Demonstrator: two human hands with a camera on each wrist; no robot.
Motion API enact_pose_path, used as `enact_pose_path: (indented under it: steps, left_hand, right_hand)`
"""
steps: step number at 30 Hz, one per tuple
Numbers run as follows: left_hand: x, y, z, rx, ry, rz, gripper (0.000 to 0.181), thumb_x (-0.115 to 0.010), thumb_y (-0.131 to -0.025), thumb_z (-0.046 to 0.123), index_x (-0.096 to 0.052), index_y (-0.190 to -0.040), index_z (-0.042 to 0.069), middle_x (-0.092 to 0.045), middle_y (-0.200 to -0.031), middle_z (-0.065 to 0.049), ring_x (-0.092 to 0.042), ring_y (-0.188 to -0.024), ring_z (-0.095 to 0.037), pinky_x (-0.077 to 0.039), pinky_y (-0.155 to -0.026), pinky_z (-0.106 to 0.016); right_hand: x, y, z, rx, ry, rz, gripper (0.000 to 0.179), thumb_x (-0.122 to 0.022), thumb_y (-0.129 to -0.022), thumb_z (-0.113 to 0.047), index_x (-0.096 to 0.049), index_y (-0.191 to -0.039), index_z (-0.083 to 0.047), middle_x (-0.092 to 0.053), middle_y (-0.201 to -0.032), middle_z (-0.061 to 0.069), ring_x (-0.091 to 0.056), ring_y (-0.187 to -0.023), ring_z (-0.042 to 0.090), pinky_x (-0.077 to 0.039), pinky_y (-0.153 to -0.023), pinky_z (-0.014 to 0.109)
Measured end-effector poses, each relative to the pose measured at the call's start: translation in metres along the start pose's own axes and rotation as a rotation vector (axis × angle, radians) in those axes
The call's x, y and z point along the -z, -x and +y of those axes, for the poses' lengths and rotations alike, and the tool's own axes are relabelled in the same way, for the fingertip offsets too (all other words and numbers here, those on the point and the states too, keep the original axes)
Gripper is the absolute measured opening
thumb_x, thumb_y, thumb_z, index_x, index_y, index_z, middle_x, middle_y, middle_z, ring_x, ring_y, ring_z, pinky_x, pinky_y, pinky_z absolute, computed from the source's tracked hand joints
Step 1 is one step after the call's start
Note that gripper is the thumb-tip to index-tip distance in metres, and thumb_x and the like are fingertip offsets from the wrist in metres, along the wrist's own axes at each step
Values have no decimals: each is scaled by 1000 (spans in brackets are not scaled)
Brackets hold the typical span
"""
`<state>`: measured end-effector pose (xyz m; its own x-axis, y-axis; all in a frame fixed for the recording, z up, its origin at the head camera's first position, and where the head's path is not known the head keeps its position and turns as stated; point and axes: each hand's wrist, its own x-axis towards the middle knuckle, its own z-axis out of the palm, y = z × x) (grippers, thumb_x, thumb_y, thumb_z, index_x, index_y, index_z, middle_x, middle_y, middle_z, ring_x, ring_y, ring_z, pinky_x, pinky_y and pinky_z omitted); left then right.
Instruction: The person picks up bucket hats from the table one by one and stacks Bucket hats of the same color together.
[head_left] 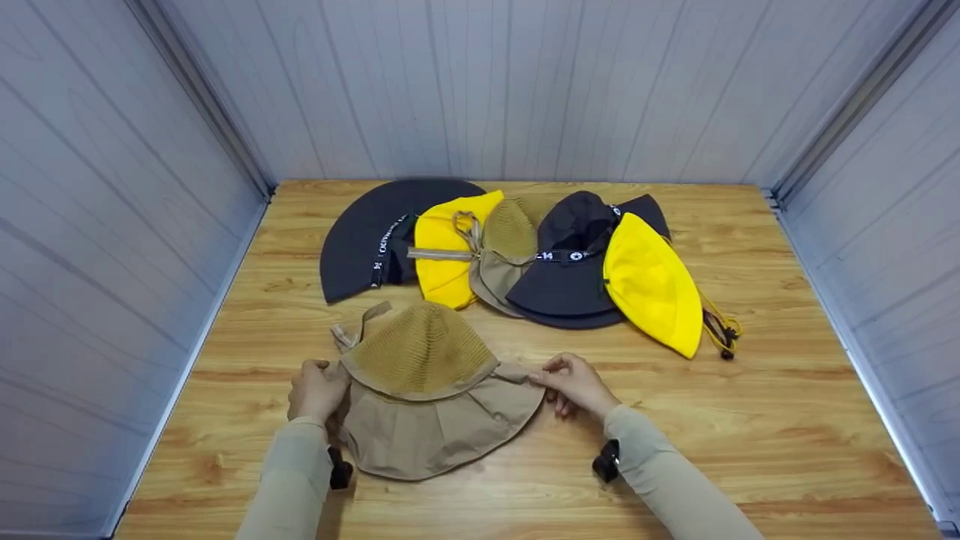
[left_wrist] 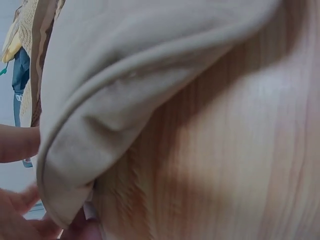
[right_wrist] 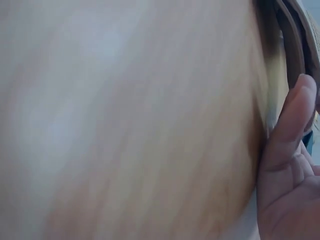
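A beige sun hat with a ribbed tan crown lies in front of the person, its wide cloth brim spread toward the near side. At the brim's left edge, the left hand grips the cloth; in the left wrist view its fingers touch the folded brim edge. The right hand pinches the brim's right corner between thumb and fingers. That thumb shows against the cloth in the right wrist view. Ribbon ties stick out from the crown's left side.
Behind, overlapping hats form a row on the wooden table: a black one, a yellow one, a beige one, a black one and a yellow one with a cord. Pale panels enclose the back and sides.
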<state>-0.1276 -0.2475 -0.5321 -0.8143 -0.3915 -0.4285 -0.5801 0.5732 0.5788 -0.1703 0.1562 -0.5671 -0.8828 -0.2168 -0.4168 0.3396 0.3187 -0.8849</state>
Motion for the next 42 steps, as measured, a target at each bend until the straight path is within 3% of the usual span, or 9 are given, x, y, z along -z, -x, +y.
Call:
enact_pose_path:
  steps: [4,10,17,19,22,25,27,35,42]
  left_hand:
    - [-1,3,3,15,8,67,57,-50,-97,43,-38,-136,4,-37,-134,-31,-34,-123,-52,-34,-97,-66]
    - [-2,4,7,-27,-28,130,38,-51,-98,35,-47,-120,5,-39,-128,-30,-33,-119,-52,-31,-95,-64]
    - [-1,10,11,-64,-91,156,18,-51,-97,19,-56,-108,5,-42,-128,-31,-33,-119,-54,-31,-96,-65]
    - [0,11,13,-68,-100,145,18,-50,-97,18,-58,-109,6,-44,-131,-30,-37,-119,-52,-33,-97,-65]
    - [-1,11,16,-72,-111,116,22,-49,-96,16,-62,-112,7,-49,-132,-26,-44,-118,-49,-39,-97,-61]
    - [-2,10,20,-91,-102,90,27,-47,-95,13,-65,-115,7,-57,-128,-22,-52,-117,-44,-45,-94,-55]
    - [-3,10,23,-107,-93,80,29,-47,-94,12,-66,-115,6,-61,-123,-20,-57,-114,-39,-48,-91,-52]
    - [-7,15,41,-172,34,49,32,-46,-93,6,-67,-116,2,-65,-114,-19,-60,-101,-31,-48,-81,-41]
    - [-18,23,62,-292,201,20,28,-49,-92,2,-66,-114,-2,-63,-110,-18,-58,-100,-29,-45,-78,-30]
  right_hand:
    - [10,-1,-3,0,-28,82,35,-72,-90,-26,-57,-108,0,-62,-63,2,-54,-42,10,-47,-40,23]
    - [31,0,-12,-24,-62,203,32,-70,-92,-23,-58,-109,1,-63,-64,3,-59,-48,12,-51,-45,24]
    - [55,-4,-7,-23,-132,323,29,-66,-95,-21,-60,-112,2,-68,-75,5,-62,-57,11,-55,-52,24]
    - [60,-3,-7,-3,-44,375,29,-66,-95,-23,-63,-111,0,-69,-82,6,-63,-63,12,-55,-55,24]
    - [69,-3,-6,72,210,492,26,-67,-94,-27,-69,-106,-5,-69,-89,7,-63,-74,16,-53,-63,26]
    - [79,-3,-5,163,468,614,22,-67,-93,-28,-71,-102,-8,-70,-94,10,-62,-84,24,-50,-71,33]
    - [86,-4,-4,204,562,662,21,-68,-93,-25,-71,-103,-7,-70,-98,12,-61,-92,30,-49,-77,40]
    - [110,-5,3,203,780,671,35,-68,-92,-25,-65,-118,-2,-58,-122,21,-47,-114,42,-39,-93,55]
    - [124,-7,15,121,827,618,51,-65,-91,-29,-56,-131,2,-51,-135,26,-46,-121,47,-37,-99,62]
